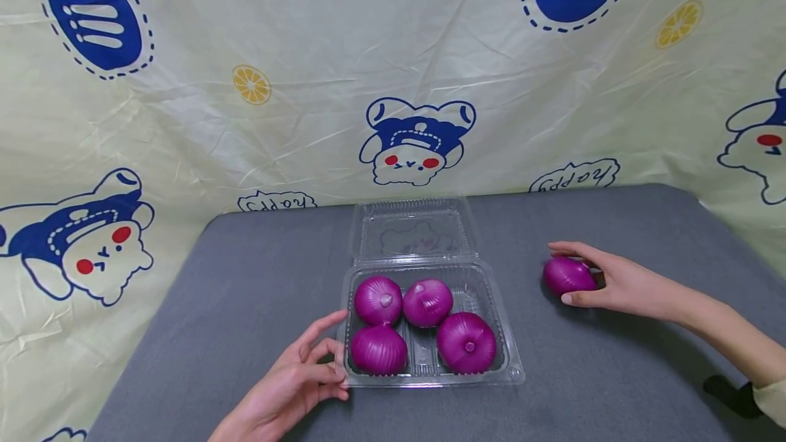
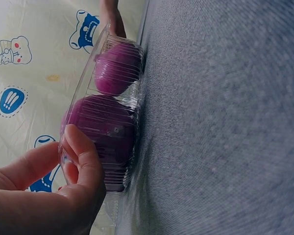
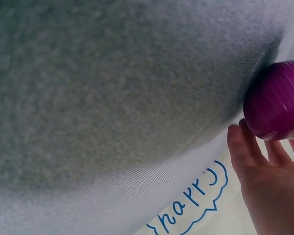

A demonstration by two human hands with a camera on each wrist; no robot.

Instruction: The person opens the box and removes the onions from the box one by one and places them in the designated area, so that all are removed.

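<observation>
A clear plastic clamshell container [image 1: 424, 382] lies with its lid [image 1: 417, 230] folded back and several red onions [image 1: 467, 342] in its base. My left hand [image 1: 291, 377] pinches the container's left rim, thumb on one side and fingers on the other, as the left wrist view shows. At the right, another red onion [image 1: 568, 275] sits on the grey cloth. My right hand [image 1: 632, 285] holds this onion, with the thumb on its near side and fingers around the far side. In the right wrist view, the onion [image 3: 277, 100] partly covers the fingers.
Grey cloth [image 1: 264, 278] covers the table under the container and the loose onion. Behind the table hangs a pale printed curtain [image 1: 307, 142] with cartoon bears and orange slices. A dark object [image 1: 731, 394] shows by the right sleeve.
</observation>
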